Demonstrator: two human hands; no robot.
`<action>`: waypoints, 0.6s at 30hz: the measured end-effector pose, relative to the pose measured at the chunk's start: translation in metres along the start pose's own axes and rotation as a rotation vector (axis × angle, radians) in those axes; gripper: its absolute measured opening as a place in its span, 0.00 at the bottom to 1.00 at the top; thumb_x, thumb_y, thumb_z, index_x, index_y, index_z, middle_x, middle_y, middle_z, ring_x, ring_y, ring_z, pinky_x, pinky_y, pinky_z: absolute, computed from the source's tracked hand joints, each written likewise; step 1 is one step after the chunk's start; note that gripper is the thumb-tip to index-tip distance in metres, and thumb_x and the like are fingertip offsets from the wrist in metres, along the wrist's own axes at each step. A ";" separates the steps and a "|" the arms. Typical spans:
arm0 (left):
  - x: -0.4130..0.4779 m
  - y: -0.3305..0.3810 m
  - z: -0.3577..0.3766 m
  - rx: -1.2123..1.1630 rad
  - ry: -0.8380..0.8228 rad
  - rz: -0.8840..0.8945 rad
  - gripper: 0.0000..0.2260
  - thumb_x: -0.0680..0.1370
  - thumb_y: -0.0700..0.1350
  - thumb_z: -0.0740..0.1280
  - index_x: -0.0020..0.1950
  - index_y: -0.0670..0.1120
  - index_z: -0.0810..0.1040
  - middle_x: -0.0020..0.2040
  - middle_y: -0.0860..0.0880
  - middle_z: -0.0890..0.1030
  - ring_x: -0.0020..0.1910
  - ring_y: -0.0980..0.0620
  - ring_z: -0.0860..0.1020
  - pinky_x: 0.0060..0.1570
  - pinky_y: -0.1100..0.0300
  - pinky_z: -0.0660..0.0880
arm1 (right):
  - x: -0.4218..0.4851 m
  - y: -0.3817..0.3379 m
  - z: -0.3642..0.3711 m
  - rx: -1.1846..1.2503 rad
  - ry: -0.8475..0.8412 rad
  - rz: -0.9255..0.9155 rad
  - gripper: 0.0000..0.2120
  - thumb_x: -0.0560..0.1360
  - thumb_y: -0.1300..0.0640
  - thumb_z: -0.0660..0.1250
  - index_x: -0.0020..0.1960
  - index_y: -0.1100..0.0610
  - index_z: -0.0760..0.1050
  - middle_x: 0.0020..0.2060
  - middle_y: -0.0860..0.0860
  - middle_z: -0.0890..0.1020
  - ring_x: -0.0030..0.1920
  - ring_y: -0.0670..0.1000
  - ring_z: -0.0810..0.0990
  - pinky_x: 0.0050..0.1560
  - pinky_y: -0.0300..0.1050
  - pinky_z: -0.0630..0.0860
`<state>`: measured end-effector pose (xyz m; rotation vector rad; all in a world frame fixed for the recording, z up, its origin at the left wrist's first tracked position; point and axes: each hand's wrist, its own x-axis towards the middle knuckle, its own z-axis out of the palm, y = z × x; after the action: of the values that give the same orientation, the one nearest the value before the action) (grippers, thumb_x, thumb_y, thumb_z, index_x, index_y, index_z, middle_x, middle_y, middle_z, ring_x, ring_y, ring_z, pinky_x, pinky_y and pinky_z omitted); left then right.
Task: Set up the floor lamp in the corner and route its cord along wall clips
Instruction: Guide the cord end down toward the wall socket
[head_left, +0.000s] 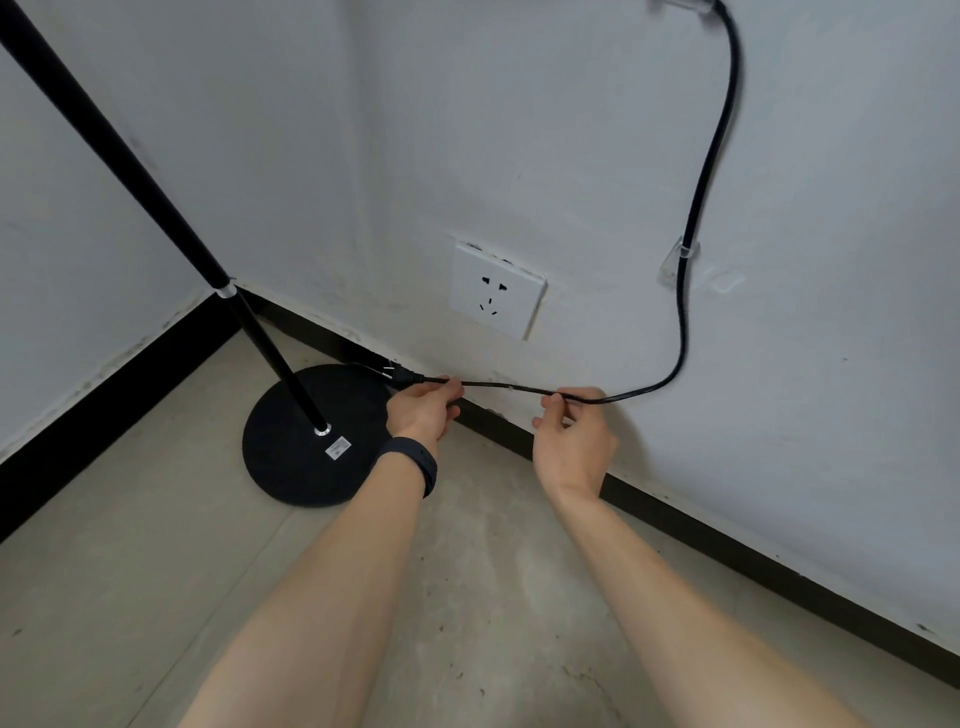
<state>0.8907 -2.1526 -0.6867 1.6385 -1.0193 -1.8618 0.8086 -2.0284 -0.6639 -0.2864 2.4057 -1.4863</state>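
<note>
Presently: black cord (691, 228), threaded through wall clip (678, 260); left hand (423, 410) and right hand (571, 441) each pinch it, fingers closed, near the skirting board (727, 540).

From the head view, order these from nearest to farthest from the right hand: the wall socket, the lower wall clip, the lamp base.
Measured from the right hand:
1. Wall socket, up and left on the wall.
2. Lower wall clip, up and right, holding the cord; nearly a tie with the socket.
3. Lamp base, left on the floor.

Both bare forearms reach toward twelve o'clock; left hand (423, 410) pinches shut at one o'clock, right hand (571, 439) pinches at eleven
</note>
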 end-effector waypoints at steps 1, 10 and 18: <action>0.000 0.001 0.001 0.017 -0.010 0.020 0.03 0.76 0.45 0.74 0.46 0.47 0.82 0.50 0.48 0.86 0.36 0.57 0.80 0.35 0.64 0.73 | 0.002 0.006 -0.001 -0.013 0.012 0.027 0.05 0.77 0.49 0.61 0.43 0.41 0.70 0.44 0.47 0.86 0.45 0.57 0.87 0.53 0.58 0.82; -0.010 0.007 0.023 0.036 -0.090 0.075 0.07 0.79 0.47 0.70 0.55 0.47 0.80 0.48 0.52 0.84 0.38 0.55 0.80 0.39 0.61 0.74 | 0.013 0.029 -0.027 -0.147 0.034 0.209 0.04 0.77 0.54 0.63 0.47 0.54 0.74 0.42 0.52 0.87 0.47 0.59 0.86 0.55 0.56 0.81; -0.008 0.014 0.021 -0.200 -0.007 -0.033 0.13 0.80 0.45 0.69 0.63 0.42 0.77 0.49 0.48 0.84 0.40 0.54 0.81 0.40 0.60 0.77 | 0.018 0.035 -0.037 -0.119 0.007 0.224 0.04 0.75 0.51 0.63 0.41 0.48 0.72 0.41 0.50 0.87 0.46 0.59 0.87 0.54 0.57 0.82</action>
<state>0.8700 -2.1505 -0.6709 1.5411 -0.7851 -1.9235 0.7788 -1.9878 -0.6823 -0.0348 2.4429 -1.2516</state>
